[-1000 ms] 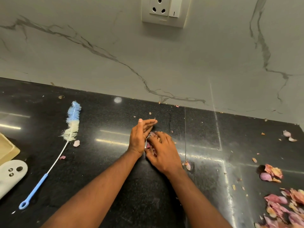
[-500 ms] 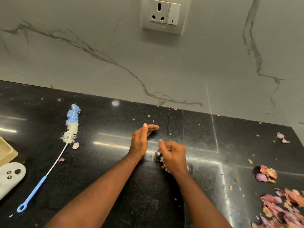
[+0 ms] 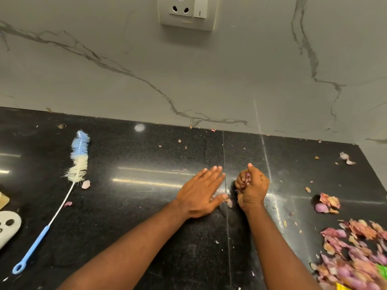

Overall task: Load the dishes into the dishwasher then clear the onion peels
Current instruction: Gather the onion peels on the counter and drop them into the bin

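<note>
Two hands are over the table: the left hand and the right hand. One bottle brush lies there, and one wall socket sits above. The onion peels are too many and too blurred to count: one big heap, one small cluster and scattered flakes.

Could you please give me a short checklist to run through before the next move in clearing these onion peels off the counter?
1. Right hand holds the gathered peels: ok, fingers curled round purple peels.
2. Left hand free to sweep: ok, flat and open on the counter.
3. Loose peel between the hands collected: not ok.
4. Large peel pile at right cleared: not ok.
5. Peels beside the bottle brush cleared: not ok.
6. Bin for the peels within reach: cannot tell, none in view.
</note>
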Demonstrator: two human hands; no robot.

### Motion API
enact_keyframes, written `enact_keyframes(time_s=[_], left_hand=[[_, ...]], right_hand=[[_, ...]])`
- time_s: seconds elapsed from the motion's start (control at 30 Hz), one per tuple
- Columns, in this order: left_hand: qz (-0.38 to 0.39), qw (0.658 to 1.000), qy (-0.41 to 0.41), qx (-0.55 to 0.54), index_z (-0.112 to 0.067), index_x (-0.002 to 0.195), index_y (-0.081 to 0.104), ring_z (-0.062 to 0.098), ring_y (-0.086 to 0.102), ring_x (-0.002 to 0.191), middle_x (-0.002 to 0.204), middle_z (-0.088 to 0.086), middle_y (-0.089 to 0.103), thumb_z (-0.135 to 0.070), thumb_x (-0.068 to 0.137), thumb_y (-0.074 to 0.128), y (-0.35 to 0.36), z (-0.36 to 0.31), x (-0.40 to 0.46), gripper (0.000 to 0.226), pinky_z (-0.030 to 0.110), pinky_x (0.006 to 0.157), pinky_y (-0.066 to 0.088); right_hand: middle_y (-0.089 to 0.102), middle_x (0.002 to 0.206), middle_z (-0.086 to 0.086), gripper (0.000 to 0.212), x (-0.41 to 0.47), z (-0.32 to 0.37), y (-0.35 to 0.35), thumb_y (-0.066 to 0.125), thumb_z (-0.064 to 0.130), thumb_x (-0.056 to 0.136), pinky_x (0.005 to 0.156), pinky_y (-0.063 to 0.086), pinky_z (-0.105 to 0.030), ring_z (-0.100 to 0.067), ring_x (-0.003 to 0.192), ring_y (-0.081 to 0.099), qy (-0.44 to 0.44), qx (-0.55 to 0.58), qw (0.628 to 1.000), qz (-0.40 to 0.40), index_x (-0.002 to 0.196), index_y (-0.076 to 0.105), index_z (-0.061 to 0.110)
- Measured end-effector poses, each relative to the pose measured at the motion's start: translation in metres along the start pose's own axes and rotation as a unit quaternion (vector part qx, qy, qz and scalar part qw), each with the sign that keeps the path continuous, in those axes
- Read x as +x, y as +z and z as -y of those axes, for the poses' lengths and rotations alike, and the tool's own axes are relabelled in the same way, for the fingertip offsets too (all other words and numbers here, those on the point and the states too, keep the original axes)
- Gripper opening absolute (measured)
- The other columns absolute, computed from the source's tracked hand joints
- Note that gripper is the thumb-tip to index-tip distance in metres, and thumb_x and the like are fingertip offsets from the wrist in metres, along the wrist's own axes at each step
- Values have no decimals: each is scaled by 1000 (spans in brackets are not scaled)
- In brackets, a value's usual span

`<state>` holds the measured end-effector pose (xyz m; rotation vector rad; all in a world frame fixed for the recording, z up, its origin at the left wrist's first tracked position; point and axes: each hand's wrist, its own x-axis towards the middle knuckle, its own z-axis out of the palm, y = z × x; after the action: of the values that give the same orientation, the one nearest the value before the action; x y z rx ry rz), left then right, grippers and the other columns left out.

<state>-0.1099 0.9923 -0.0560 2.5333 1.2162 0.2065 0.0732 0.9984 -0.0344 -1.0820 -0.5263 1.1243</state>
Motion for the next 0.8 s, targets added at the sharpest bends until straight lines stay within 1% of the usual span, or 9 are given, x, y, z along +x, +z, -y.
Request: enact_keyframes(time_s=[0.1, 0.17, 0.27, 0.37, 0.43, 0.53, 0.6, 0.7, 0.8], left_hand=[[23, 996, 89, -9, -22, 168, 19, 15, 8, 162, 174, 2, 15, -64, 109, 20, 5, -18, -4, 72, 39, 133, 4], [31, 988, 151, -19, -19, 165, 31, 20, 18, 161, 171, 4, 27, -51, 111, 34, -1, -20, -6, 62, 40, 132, 9], [26, 975, 215, -60, -16, 155, 51, 25, 35, 155, 162, 7, 46, -31, 112, 48, -6, -19, -12, 46, 44, 129, 25], [-12, 974, 214, -79, -16, 141, 67, 23, 53, 143, 148, 2, 63, -26, 109, 55, -4, -11, -22, 35, 44, 108, 53], [-40, 974, 211, -67, -17, 134, 72, 21, 61, 135, 141, -1, 68, -25, 107, 59, -3, -1, -30, 31, 41, 97, 60], [-82, 968, 233, -41, -11, 121, 76, 25, 68, 116, 125, 5, 73, -20, 105, 64, -6, 14, -36, 22, 40, 88, 60], [-105, 965, 238, -21, -9, 111, 73, 24, 64, 102, 112, 6, 70, -20, 106, 63, -10, 23, -40, 17, 43, 82, 55], [-115, 975, 191, 14, -17, 106, 66, 18, 57, 102, 109, -2, 62, -32, 107, 55, -14, 34, -47, 18, 40, 88, 47], [-106, 981, 161, 20, -19, 101, 63, 19, 51, 94, 105, -1, 58, -40, 107, 53, -21, 36, -45, 24, 35, 82, 42]], right_hand=[[36, 47, -3, 50, 0, 2, -1, 62, 17, 99, 41, 26, -20, -15, 37, 29, 12, 7, 1000, -5, 52, 46, 16], [36, 46, -4, 50, -1, 3, 1, 61, 17, 100, 41, 26, -20, -15, 36, 28, 17, 8, 1000, -9, 52, 46, 16], [35, 45, -2, 53, -3, 5, 3, 61, 15, 101, 39, 27, -20, -15, 34, 28, 13, -3, 1000, -7, 51, 44, 16], [37, 45, -1, 54, -4, 4, 3, 61, 14, 102, 38, 28, -20, -15, 33, 30, 5, -23, 1000, -7, 51, 46, 17], [40, 46, -2, 53, -4, 4, 3, 62, 15, 102, 38, 29, -21, -16, 34, 33, 2, -35, 999, -9, 51, 48, 18], [41, 47, -3, 52, -4, 3, 2, 64, 16, 101, 39, 29, -22, -16, 36, 33, 0, -46, 999, -15, 51, 48, 18], [40, 47, -2, 52, -3, 1, 1, 65, 17, 100, 39, 29, -22, -15, 36, 33, -1, -49, 999, -13, 52, 47, 18], [40, 47, -1, 50, -2, 0, 0, 67, 21, 97, 40, 29, -22, -16, 36, 32, -2, -50, 999, -10, 51, 48, 21], [41, 47, -1, 49, -2, -1, 0, 69, 25, 94, 40, 30, -22, -16, 36, 33, -3, -54, 999, -10, 50, 49, 21]])
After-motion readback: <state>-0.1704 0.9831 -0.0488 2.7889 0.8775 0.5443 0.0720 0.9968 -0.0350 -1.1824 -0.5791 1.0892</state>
